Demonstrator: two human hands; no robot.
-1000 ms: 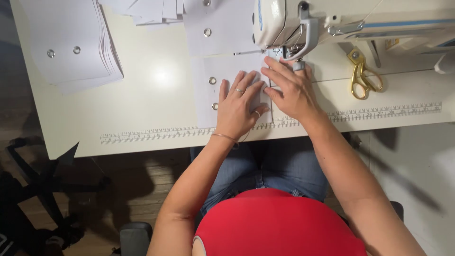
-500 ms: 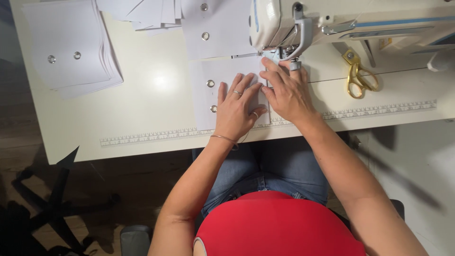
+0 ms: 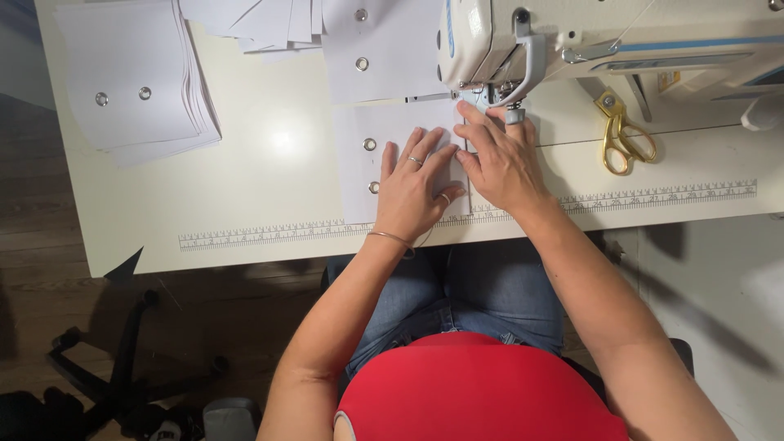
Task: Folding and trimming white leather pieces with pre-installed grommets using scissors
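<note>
Head view, looking down on a cream sewing table point(image 3: 269, 171) with a printed ruler strip along its near edge.

Left hand point(image 3: 416, 192) lies flat, fingers spread wide, pressing on a white rectangular fabric panel with two metal eyelets point(image 3: 359, 167); it grips nothing. Right hand point(image 3: 502, 159) sits just beside it at 3 o'clock, also flat, fingers close together and extended toward 12 o'clock, fingertips touching the panel's far edge right at the presser foot of the white industrial sewing machine point(image 3: 490, 41).

Change since half a second ago: both hands have crept slightly toward the needle, and the panel's far edge now lies under the foot instead of just short of it. Judged: the piece is being fed in and lined up, with the seam about to start or only just started.

Around: a stack of identical white eyeleted panels point(image 3: 139, 90) at 10 o'clock, well apart; looser panels point(image 3: 376, 49) at 12 o'clock; gold-handled scissors point(image 3: 621, 135) at 3 o'clock beside the machine.
</note>
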